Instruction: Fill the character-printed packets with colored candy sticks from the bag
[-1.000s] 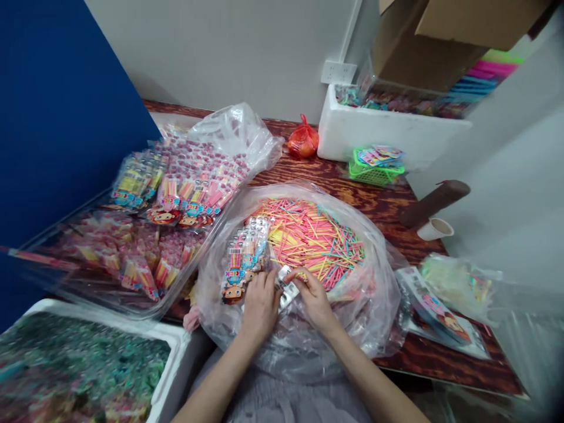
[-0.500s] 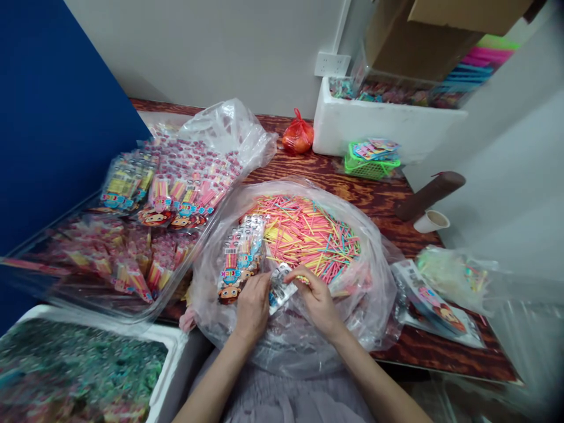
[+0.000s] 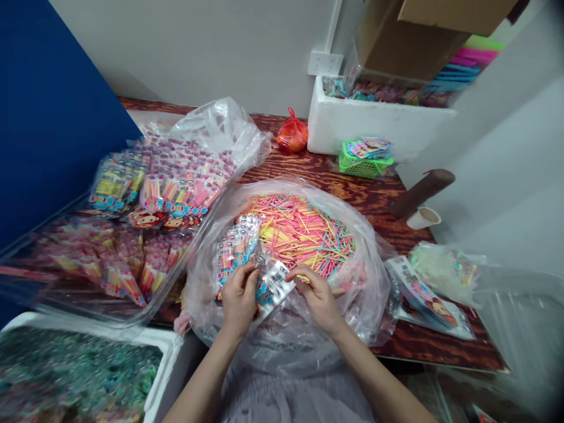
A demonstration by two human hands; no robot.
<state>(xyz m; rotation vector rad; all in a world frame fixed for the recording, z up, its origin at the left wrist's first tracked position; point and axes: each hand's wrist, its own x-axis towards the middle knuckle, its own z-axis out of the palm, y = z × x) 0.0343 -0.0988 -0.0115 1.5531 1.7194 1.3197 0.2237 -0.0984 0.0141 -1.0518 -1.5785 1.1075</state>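
A clear plastic bag [image 3: 374, 311] lies wide open in front of me, heaped with thin pink, yellow and blue candy sticks [image 3: 299, 229]. My left hand [image 3: 239, 298] is closed at the left side of a flat printed packet [image 3: 277, 285] with a barcode. At the packet's upper right edge is my right hand [image 3: 321, 301], its fingers curled round a small bunch of sticks [image 3: 303, 278], mostly yellow ends showing. Filled packets [image 3: 235, 244] lie in a row on the bag's left side, partly behind my left hand.
To the left, a clear tray [image 3: 163, 305] holds many filled packets. A white foam box [image 3: 170, 352] stands at lower left. Flat printed packets [image 3: 423, 294] lie at right. Further back are a paper cup [image 3: 423, 218], a green basket [image 3: 363, 166], a red bag [image 3: 292, 136] and another foam box [image 3: 374, 123].
My left hand has shifted left, and more of the packet's face shows between the hands. My right hand stays near the packet's edge with the sticks. The view has shifted slightly.
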